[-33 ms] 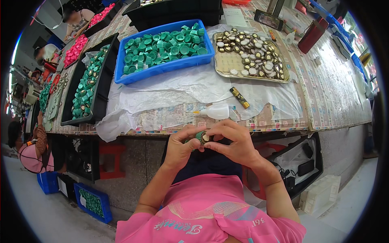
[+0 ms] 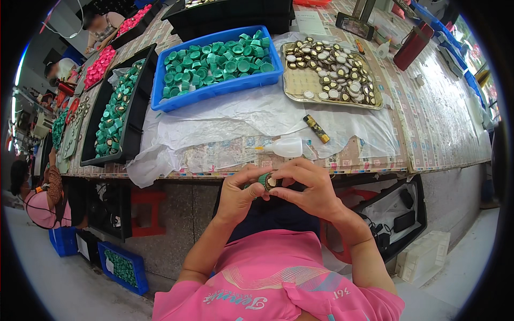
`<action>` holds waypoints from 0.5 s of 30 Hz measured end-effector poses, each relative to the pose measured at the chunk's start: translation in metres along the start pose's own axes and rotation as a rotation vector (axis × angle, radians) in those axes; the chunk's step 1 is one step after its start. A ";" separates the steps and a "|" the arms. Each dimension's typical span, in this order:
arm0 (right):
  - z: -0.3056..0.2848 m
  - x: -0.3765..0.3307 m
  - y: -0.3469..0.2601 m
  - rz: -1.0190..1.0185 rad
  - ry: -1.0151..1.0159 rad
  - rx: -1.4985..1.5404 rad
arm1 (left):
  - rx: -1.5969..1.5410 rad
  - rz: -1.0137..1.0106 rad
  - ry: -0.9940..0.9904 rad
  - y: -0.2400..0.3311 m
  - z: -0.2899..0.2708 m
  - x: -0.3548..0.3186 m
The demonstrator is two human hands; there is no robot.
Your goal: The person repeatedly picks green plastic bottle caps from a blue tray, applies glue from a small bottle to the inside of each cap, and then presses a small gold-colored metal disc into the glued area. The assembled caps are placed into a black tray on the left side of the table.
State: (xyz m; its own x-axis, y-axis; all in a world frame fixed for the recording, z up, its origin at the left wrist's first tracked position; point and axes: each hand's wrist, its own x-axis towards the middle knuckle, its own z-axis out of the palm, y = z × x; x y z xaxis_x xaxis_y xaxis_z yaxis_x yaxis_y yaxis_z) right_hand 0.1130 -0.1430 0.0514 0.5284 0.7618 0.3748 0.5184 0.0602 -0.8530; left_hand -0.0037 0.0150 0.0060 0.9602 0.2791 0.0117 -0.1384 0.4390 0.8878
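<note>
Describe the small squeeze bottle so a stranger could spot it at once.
Start at the blue bin of green caps on the long table, then drop to the table's near edge. The squeeze bottle lies on its side on white paper, just above both hands. It is translucent white, unlike the dark yellow-patterned lighter nearby.

- The person wears a bright pink short-sleeved shirt of soft knit cloth, with sleeves ending above the elbows.
- Across the shirt's chest runs a printed design: thin curved stripes in pale green, orange and white, with cursive white lettering under them and small white digits to one side.
- Below the shirt, dark navy trousers cover the lap.
- The bare left hand and bare right hand carry no gloves, rings or watch, and both forearms are uncovered.
</note>
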 end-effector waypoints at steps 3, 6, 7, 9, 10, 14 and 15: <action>0.003 -0.002 0.002 0.005 0.010 0.002 | 0.051 -0.001 0.009 0.004 0.003 -0.001; 0.009 -0.006 0.006 -0.027 0.038 -0.057 | 0.114 -0.029 0.016 0.011 0.009 -0.002; 0.011 -0.007 0.008 -0.066 0.050 -0.099 | 0.140 -0.040 0.018 0.013 0.011 -0.002; 0.014 -0.007 0.008 -0.110 0.050 -0.133 | 0.191 -0.100 0.058 0.014 0.012 -0.003; 0.014 -0.006 0.009 -0.115 0.038 -0.126 | 0.217 -0.130 0.079 0.014 0.013 -0.003; 0.013 -0.005 0.009 -0.107 0.059 -0.057 | 0.065 -0.160 0.069 0.017 0.014 0.001; 0.012 -0.005 0.009 -0.089 0.053 -0.049 | -0.043 -0.161 0.049 0.015 0.009 0.002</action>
State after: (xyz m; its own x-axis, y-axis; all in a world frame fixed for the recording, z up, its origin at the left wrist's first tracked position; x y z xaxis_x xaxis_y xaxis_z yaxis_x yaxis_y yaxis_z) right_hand 0.1065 -0.1385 0.0372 0.5130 0.7194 0.4683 0.5967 0.0933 -0.7970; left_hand -0.0014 0.0144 0.0234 0.9579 0.2431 -0.1524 0.0050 0.5170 0.8560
